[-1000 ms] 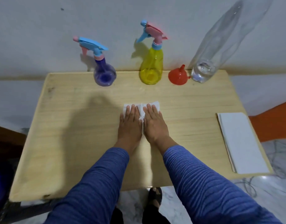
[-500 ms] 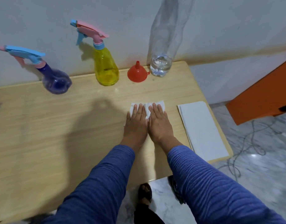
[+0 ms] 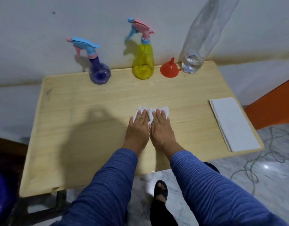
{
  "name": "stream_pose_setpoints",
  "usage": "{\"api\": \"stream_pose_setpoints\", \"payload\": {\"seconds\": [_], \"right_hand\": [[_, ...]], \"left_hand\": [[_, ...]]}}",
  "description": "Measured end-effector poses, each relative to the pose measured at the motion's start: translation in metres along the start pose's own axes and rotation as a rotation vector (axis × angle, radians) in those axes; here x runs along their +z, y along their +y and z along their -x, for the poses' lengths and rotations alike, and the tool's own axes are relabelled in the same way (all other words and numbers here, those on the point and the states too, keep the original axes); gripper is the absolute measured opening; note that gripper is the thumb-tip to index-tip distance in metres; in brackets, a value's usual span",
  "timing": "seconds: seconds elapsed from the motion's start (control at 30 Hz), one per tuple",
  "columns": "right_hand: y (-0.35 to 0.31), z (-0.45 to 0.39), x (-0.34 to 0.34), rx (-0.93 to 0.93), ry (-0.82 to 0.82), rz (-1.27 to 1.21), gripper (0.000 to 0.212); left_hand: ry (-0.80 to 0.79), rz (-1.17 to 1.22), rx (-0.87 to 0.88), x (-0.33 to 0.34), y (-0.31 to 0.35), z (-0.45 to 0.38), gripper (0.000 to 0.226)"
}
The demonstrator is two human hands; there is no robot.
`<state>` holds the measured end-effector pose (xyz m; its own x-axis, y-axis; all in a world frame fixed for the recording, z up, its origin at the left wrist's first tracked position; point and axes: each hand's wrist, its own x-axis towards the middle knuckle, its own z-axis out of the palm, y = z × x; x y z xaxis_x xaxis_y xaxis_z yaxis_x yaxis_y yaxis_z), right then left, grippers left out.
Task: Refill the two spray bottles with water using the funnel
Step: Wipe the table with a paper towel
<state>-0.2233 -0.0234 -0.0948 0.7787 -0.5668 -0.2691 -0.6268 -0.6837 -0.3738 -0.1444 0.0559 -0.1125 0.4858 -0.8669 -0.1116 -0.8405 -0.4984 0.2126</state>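
A purple spray bottle with a blue trigger and a yellow spray bottle with a pink trigger stand at the table's far edge against the wall. A red funnel sits mouth-down beside the yellow one. To its right a tall clear plastic bottle holds a little water at the bottom. My left hand and my right hand lie flat side by side, fingers straight, pressing a white tissue onto the wooden table at its middle.
A folded white cloth or paper stack lies at the table's right edge. A grey cable trails on the marble floor to the right. An orange surface is at far right, and a blue tub at lower left.
The view swung right and then back left. Both hands stayed flat on the tissue in the same place on the table.
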Motion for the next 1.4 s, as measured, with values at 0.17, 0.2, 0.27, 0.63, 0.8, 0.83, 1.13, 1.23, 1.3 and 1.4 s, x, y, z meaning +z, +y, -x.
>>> {"api": "stream_pose_setpoints", "payload": {"seconds": [0.17,0.2,0.27,0.63,0.8,0.83,1.13,1.23,1.3,1.4], "right_hand": [[-0.094,-0.002,0.045,-0.135,-0.057,0.069,0.055],[-0.113,-0.001,0.054,-0.16,-0.069,0.083,0.055],[-0.148,0.003,0.071,-0.216,-0.073,0.084,0.054],[-0.207,0.044,0.119,-0.401,-0.096,0.156,0.052],[-0.176,0.055,0.11,-0.386,-0.102,0.163,0.052],[-0.167,0.056,0.107,-0.378,-0.1,0.162,0.052],[-0.036,0.059,0.051,-0.255,-0.048,0.11,0.051],[0.021,0.059,0.025,-0.203,-0.031,0.097,0.051],[0.055,0.061,0.01,-0.174,-0.006,0.092,0.052],[0.101,0.067,-0.012,-0.12,0.013,0.095,0.052]], "left_hand": [[-0.058,-0.063,-0.158,-0.015,-0.09,0.057,0.051],[-0.078,-0.055,-0.19,-0.018,-0.107,0.07,0.052],[-0.096,-0.048,-0.248,-0.023,-0.136,0.097,0.052],[-0.093,0.006,-0.419,-0.021,-0.182,0.181,0.053],[-0.129,0.008,-0.426,-0.015,-0.15,0.175,0.054],[-0.126,0.027,-0.427,-0.013,-0.141,0.171,0.054],[-0.099,0.039,-0.291,0.008,-0.021,0.101,0.054],[-0.075,0.017,-0.222,0.018,0.032,0.071,0.053],[-0.056,0.013,-0.163,0.024,0.063,0.054,0.052],[-0.029,0.013,-0.094,0.032,0.11,0.032,0.051]]}}
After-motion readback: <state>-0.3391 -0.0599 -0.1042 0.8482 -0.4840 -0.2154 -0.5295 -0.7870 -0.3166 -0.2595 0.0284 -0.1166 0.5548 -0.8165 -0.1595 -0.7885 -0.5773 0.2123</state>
